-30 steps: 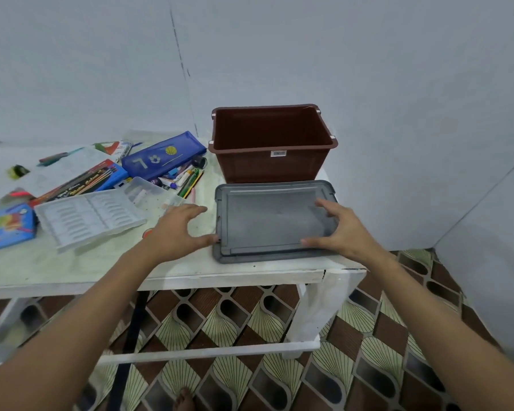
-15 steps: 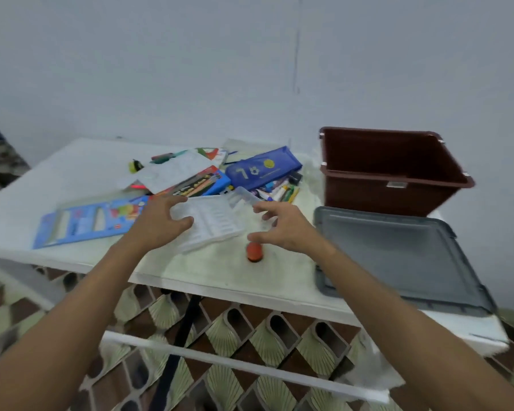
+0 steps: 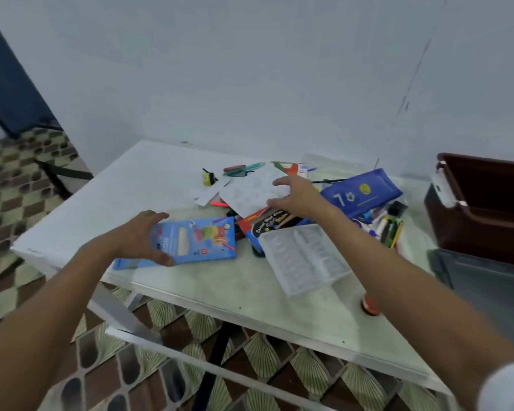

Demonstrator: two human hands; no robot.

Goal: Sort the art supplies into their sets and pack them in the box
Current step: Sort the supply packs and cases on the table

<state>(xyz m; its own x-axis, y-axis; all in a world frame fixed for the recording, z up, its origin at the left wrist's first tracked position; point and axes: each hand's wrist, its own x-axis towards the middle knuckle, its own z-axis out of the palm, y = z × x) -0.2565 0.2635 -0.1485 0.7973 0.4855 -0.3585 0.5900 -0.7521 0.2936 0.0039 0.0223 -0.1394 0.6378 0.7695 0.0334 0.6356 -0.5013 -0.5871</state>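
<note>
Sorting has barely begun, judging by how the supplies lie. Nearly everything sits in a loose heap on the bench [image 3: 161, 179] at the centre of the frame, and nothing shows inside the brown box [image 3: 484, 209] at the right edge, though only part of its interior is in view. Its grey lid [image 3: 487, 286] lies flat on the bench just below it, at the lower right.

The left hand [image 3: 144, 237] sits at centre left with fingers spread apart over the left end of the blue pencil pack [image 3: 190, 241]; thumb and fingers bracket that end, but whether they have closed on it I cannot tell through the blur. The right hand [image 3: 294, 194] is above the middle of the heap, fingers spread and lying on a white plastic insert sheet [image 3: 250, 192], pressing rather than pinching as far as can be seen.

Below the right forearm a clear plastic tray [image 3: 303, 259] lies empty, partly over a red and black pencil box [image 3: 267, 223]. To the right, the blue zip pouch [image 3: 362, 194] rests over loose pens and markers [image 3: 389, 226]. A small orange cap or pot [image 3: 368, 305] stands alone near the bench's front edge, lower right.

What remains, by my reading, is almost the whole job: grouping loose pieces into their packs, then loading the box.
</note>
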